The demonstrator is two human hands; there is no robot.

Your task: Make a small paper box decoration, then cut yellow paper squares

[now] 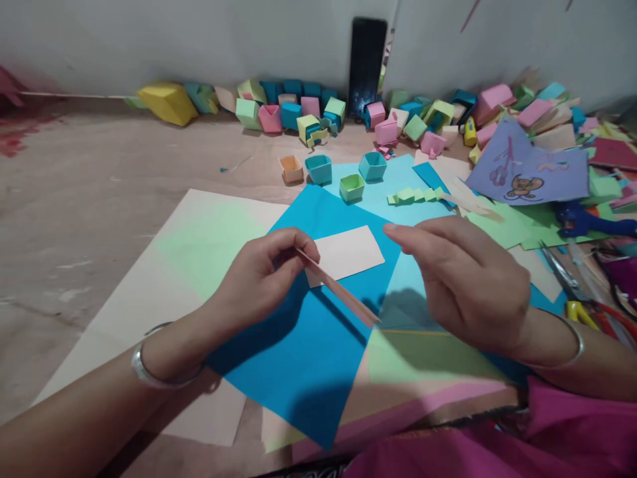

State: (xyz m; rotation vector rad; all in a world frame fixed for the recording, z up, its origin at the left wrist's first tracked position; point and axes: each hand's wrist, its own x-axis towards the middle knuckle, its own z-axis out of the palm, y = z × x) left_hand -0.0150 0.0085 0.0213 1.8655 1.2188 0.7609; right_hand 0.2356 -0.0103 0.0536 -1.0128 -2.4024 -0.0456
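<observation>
My left hand pinches a narrow pale peach paper strip between thumb and fingers. The strip is seen nearly edge-on and slants down to the right. Behind it, a pale rectangular piece of paper lies flat on a blue sheet. My right hand is raised to the right of the strip, apart from it. Its fingers stretch to the left, slightly curved, with nothing visible in them; the far side of this hand is hidden.
Small open paper boxes stand beyond the sheets, near a folded green paper strip. Many coloured paper boxes line the wall beside an upright phone. Scissors and a blue glue gun lie at the right.
</observation>
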